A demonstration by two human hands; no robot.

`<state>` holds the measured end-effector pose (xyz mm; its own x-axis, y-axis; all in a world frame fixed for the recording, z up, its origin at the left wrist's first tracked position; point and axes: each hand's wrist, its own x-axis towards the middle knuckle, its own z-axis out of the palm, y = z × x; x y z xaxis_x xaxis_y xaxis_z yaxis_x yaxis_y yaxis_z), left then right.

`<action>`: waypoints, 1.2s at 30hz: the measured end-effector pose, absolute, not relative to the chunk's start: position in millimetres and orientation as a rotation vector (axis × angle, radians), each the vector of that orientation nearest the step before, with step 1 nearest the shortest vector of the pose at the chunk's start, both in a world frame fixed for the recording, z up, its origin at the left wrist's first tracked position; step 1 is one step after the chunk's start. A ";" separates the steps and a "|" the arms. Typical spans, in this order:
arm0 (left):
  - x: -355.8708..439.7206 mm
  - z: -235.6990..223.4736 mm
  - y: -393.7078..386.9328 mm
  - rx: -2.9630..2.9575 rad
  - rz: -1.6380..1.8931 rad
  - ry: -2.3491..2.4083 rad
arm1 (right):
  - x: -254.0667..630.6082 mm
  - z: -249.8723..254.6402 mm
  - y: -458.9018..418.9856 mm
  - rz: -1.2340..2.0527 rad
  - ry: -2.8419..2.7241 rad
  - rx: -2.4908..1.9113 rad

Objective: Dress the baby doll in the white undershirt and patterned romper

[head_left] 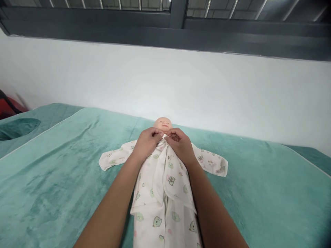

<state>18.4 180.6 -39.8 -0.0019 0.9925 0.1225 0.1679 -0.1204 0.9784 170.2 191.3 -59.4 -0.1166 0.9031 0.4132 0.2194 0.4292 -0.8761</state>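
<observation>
A baby doll (162, 123) lies on its back on a teal bed cover (64, 165), head toward the wall. It wears a white romper (165, 193) printed with small green animals, sleeves spread out to both sides. My left hand (147, 142) and my right hand (181, 143) meet at the doll's neck. Both pinch the romper's front edges just under the chin, fingers curled and closed on the cloth. The front flap below hangs loose and overlaps.
A white wall (207, 93) rises right behind the bed, with a dark window frame (178, 27) above it. A second teal mattress (18, 127) lies at the far left, with red and dark cloth beside it.
</observation>
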 end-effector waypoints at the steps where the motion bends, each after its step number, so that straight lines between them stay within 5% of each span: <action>1: 18.6 -38.9 180.0 1.401 1.219 1.277 | 170.1 -59.2 191.6 0.792 -1.617 -1.005; 22: 15.6 -31.2 175.8 1.220 1.144 1.134 | 167.4 -52.6 189.9 0.934 -1.556 -1.114; 36: 24.0 -31.1 172.1 1.248 1.315 1.302 | 165.1 -49.1 173.3 0.689 -1.419 -1.244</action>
<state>24.0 172.1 -31.1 -0.1095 0.9914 0.0713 0.0620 -0.0648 0.9960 165.1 173.3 -49.1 0.1220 0.9336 0.3369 0.3119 0.2861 -0.9060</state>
